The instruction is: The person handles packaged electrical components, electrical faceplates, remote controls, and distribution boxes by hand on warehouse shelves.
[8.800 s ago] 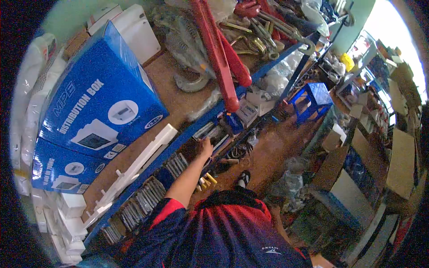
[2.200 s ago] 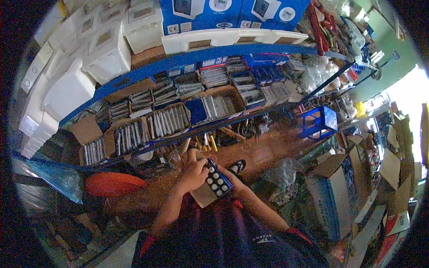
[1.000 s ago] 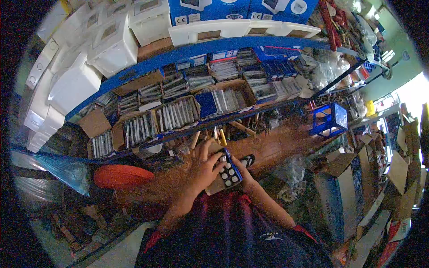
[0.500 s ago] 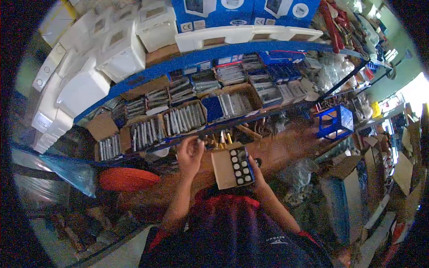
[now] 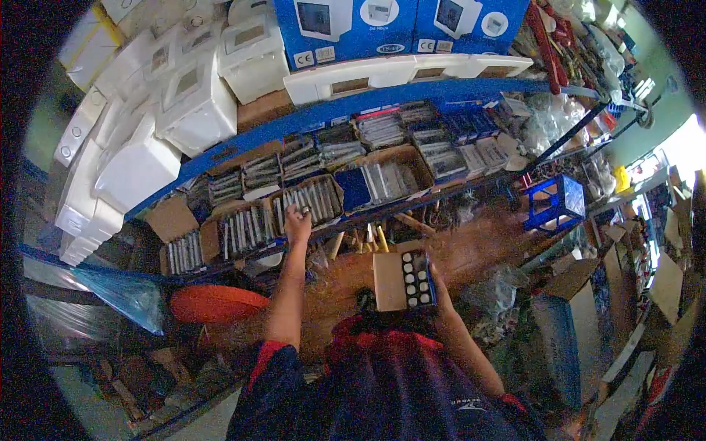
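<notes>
My right hand [image 5: 437,281] grips the side of a small cardboard box [image 5: 390,282], whose flap is folded out to the left. Two rows of round white-topped pieces [image 5: 411,279] fill the box, with a dark gap near the top of the right row. My left hand [image 5: 298,223] is stretched forward to the shelf, at the front of an open carton [image 5: 340,197] of thin, clear-wrapped packs [image 5: 316,195]. Its fingers are curled together, with a small pale spot at the fingertips; what they hold is too small to name.
More cartons of thin packs [image 5: 245,229] line the blue-edged shelf [image 5: 220,153]. White plastic enclosures [image 5: 193,110] stand above it. A red round object [image 5: 219,303] lies low at left, a blue stool [image 5: 557,206] stands at right, and open cardboard boxes [image 5: 576,287] crowd the right side.
My left hand has moved from beside the small cardboard box up and forward to the carton on the shelf. My right hand and the box have shifted slightly right.
</notes>
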A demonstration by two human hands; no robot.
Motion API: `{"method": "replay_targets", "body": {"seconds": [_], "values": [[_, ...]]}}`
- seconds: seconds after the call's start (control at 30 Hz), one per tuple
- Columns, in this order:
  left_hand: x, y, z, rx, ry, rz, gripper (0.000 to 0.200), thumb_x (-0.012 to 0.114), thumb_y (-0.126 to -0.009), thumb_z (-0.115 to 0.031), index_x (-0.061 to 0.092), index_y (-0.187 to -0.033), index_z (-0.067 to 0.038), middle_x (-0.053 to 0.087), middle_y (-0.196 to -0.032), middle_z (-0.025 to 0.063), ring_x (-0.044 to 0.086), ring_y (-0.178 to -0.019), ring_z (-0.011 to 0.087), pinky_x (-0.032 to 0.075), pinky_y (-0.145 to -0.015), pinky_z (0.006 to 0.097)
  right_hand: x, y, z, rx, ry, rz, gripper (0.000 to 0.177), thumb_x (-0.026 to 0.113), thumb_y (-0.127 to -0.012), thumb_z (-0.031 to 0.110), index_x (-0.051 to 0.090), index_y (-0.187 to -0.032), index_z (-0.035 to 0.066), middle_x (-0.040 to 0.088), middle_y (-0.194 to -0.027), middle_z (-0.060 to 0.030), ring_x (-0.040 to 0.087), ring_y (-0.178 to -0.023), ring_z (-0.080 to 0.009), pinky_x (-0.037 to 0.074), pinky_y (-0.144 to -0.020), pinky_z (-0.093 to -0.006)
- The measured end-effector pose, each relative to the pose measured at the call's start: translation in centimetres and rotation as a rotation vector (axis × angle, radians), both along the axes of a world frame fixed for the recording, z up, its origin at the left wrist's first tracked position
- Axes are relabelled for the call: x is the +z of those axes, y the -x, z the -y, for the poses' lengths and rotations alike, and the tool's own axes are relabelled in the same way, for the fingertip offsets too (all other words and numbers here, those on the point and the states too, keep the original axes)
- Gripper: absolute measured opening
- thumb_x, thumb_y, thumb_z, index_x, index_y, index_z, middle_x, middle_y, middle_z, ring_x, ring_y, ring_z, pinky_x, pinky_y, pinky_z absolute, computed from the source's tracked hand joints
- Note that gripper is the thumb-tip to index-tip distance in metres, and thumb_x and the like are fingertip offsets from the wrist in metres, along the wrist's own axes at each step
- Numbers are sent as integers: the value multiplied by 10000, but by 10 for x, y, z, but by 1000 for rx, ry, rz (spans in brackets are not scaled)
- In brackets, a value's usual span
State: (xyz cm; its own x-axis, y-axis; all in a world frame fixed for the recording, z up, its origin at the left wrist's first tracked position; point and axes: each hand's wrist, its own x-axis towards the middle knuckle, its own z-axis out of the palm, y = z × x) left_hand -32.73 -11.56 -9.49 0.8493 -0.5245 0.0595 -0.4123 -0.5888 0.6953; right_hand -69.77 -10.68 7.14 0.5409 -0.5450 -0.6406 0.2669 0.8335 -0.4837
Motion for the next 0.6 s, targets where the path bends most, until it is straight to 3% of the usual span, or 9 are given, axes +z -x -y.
{"method": "replay_targets", "body": {"seconds": [0.07,0.13,0.2,0.3,0.4,0.5,0.6], "values": [[-29,-9,-4,-35,36,68,385,630,-808,-245,499,-1119,-57,614,-854,112,609,-759,250,490,-670,362,-4,-6,13,20,1,5,506,466,-856,546,543,-1118,120,627,-911,-23,616,-757,-168,526,-668,-306],[-19,7,-18,-112,180,-119,365,602,-836,-300,519,-1097,-59,590,-971,136,586,-892,253,468,-745,371,-11,-18,29,64,26,16,505,451,-863,547,546,-1104,114,624,-892,-26,612,-721,-164,524,-633,-298],[20,33,-34,-184,299,-352,355,594,-847,-308,530,-1091,-59,573,-1038,143,562,-971,245,453,-786,372,0,-41,46,67,93,-25,443,503,-868,484,573,-1038,81,623,-824,-26,599,-660,-149,511,-590,-281],[139,80,-47,-288,220,-443,373,591,-855,-306,533,-1136,-67,559,-1086,139,526,-1041,227,434,-827,372,-2,-86,74,106,329,-209,369,591,-849,402,613,-945,47,626,-785,-29,582,-619,-115,478,-557,-260],[161,91,-42,-363,318,-420,412,569,-874,-312,508,-1198,-65,567,-1084,128,531,-1041,228,425,-843,363,-53,-138,119,342,653,-354,548,578,-825,497,585,-1062,3,635,-900,-53,624,-766,-156,500,-681,-290],[105,80,-33,-242,477,-820,459,558,-880,-323,452,-1238,-56,501,-1168,167,501,-1081,287,395,-912,411,-75,-198,143,417,1031,-468,615,595,-789,536,583,-1071,-10,648,-930,-105,636,-806,-220,494,-707,-331],[17,71,-31,-132,926,-1305,522,556,-880,-330,387,-1277,-36,426,-1254,208,465,-1121,353,361,-981,470,-24,-237,131,547,1478,-904,662,622,-731,573,583,-1093,20,644,-970,-160,630,-863,-307,490,-731,-379]]}}
